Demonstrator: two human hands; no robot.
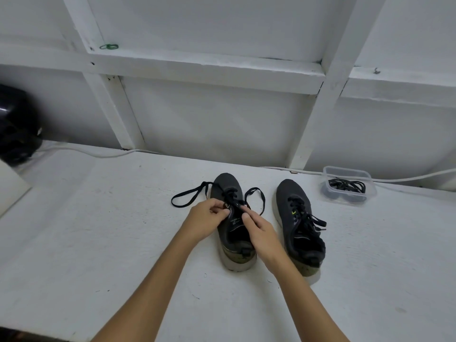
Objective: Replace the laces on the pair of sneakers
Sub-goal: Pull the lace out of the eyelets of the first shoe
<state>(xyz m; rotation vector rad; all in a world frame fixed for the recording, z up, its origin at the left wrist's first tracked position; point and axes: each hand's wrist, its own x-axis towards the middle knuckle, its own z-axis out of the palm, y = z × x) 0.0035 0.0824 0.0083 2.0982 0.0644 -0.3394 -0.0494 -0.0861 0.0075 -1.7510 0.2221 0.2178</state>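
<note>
On the white painted table, mid-width near the wall, both hands' fingers pinch the black flat lace of the left dark-grey knit sneaker, bare tabletop lying left.

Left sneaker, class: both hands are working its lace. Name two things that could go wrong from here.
1. The lace loops loosely on both sides of the left sneaker; while the left hand and right hand pull it, it may tangle.
2. The spare laces sit bunched in the tub; they may come out knotted.
</note>
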